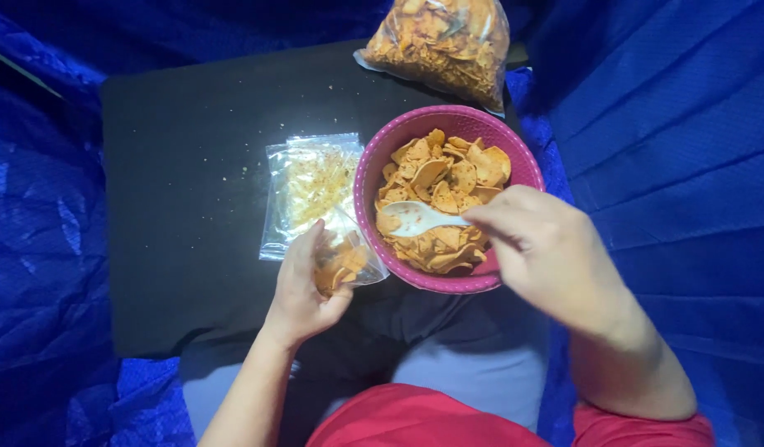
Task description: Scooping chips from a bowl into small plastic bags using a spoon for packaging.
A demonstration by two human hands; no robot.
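Observation:
A pink plastic bowl (pixel 373 165) full of orange chips (pixel 448 178) sits at the near edge of a black board. My right hand (pixel 547 248) grips the handle of a white spoon (pixel 415 218) whose scoop lies on the chips. My left hand (pixel 303 285) holds a small clear bag (pixel 344 261) with some chips in it, just left of the bowl.
A stack of flat clear bags (pixel 307 190) lies on the black board (pixel 183 199) left of the bowl. A large clear bag of chips (pixel 440 41) stands behind the bowl. Blue tarp (pixel 672 124) surrounds the board. My lap is below.

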